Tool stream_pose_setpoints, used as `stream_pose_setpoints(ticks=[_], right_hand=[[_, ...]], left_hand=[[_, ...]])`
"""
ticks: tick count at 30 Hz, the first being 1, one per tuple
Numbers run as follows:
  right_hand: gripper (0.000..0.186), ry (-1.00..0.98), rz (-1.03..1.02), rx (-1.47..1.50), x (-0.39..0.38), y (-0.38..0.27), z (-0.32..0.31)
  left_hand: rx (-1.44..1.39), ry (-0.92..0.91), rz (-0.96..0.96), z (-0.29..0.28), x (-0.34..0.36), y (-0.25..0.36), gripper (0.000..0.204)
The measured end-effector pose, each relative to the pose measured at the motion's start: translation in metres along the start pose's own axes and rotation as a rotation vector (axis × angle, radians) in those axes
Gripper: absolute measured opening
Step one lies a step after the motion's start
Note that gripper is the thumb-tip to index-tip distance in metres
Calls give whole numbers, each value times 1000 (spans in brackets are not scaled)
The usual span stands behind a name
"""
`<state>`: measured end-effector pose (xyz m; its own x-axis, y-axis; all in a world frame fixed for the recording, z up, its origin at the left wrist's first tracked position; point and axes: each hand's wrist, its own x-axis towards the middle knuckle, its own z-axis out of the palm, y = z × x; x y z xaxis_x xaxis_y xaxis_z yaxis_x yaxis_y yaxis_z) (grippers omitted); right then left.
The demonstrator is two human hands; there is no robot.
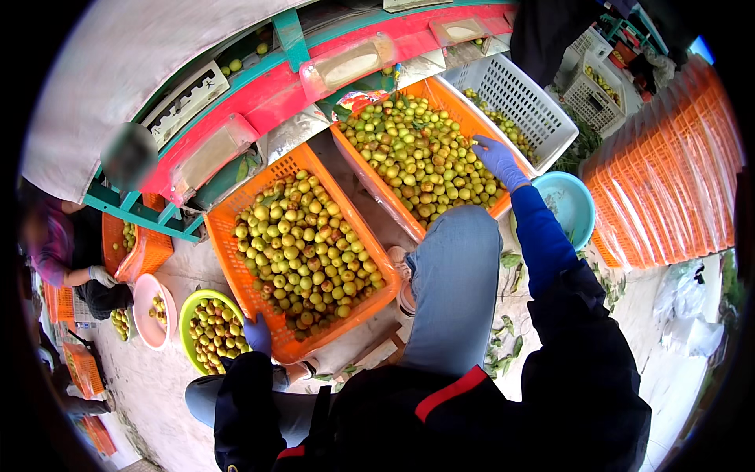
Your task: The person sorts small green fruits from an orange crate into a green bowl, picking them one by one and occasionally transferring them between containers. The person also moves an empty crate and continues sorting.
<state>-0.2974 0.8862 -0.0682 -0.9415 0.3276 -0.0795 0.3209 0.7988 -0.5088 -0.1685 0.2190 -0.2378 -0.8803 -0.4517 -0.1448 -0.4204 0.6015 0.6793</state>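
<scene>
My right hand, in a blue-purple glove, is over the right edge of an orange crate heaped with green and brown jujubes. Its fingers point left and come together at the tips, around something small and pale that I cannot make out. My left hand, gloved alike, is low by the near left corner of a second orange crate, also full of jujubes. Beside that hand stands a lime-green basin of browner jujubes. What the left fingers touch is partly hidden.
A red and teal sorting machine with chutes runs along the far side. To the right are a white crate, a light-blue basin and tall stacked orange crates. At left, a gloved person sits near a pink basin.
</scene>
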Motion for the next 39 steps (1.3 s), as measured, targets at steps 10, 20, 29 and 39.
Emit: stream_pose_setpoints(ticks=[10, 20, 29, 39], right_hand=[[51, 49, -653, -293, -14, -38, 185], [65, 86, -321, -381, 99, -97, 191], [51, 63, 30, -392, 125, -28, 110], [42, 226, -748, -473, 240, -226, 13]], left_hand=[[-106, 52, -33, -2, -2, -10, 41], [-68, 43, -23, -3, -12, 12, 38], [13, 41, -99, -4, -9, 6, 42], [123, 37, -70, 5, -3, 21, 39]])
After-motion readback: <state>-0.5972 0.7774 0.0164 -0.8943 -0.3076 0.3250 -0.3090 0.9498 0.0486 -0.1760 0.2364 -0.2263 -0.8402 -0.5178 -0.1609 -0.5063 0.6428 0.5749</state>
